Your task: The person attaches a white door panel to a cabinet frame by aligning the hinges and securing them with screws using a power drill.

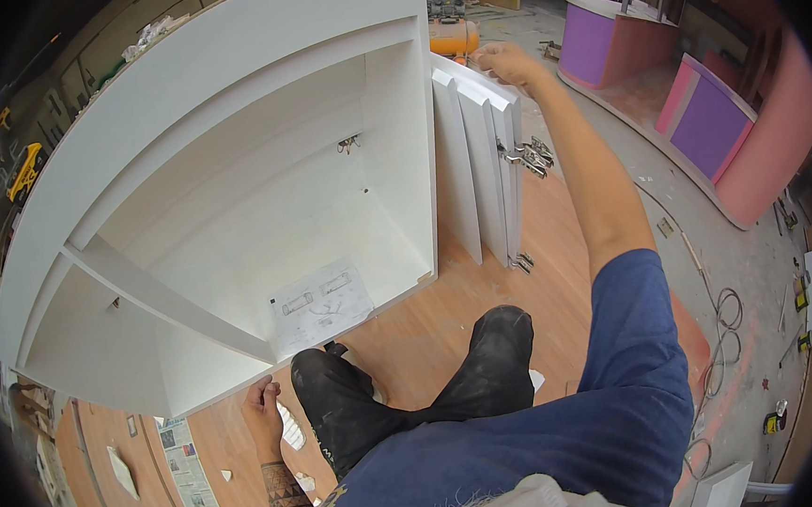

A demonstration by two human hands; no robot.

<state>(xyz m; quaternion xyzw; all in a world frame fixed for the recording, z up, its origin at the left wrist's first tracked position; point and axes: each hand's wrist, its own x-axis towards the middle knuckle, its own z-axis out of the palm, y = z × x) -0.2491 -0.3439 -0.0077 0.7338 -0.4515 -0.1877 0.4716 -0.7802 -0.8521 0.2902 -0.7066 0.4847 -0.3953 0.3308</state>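
Cabinet, left, and hinged doors, upper centre, are showing white; T-shirt, lower centre, navy; counter, upper right, purple and pink.

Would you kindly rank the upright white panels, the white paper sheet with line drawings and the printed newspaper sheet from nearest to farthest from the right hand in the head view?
1. Upright white panels: beneath the right hand.
2. White paper sheet with line drawings: inside the white cabinet.
3. Printed newspaper sheet: lower left, on the wood-patterned floor.
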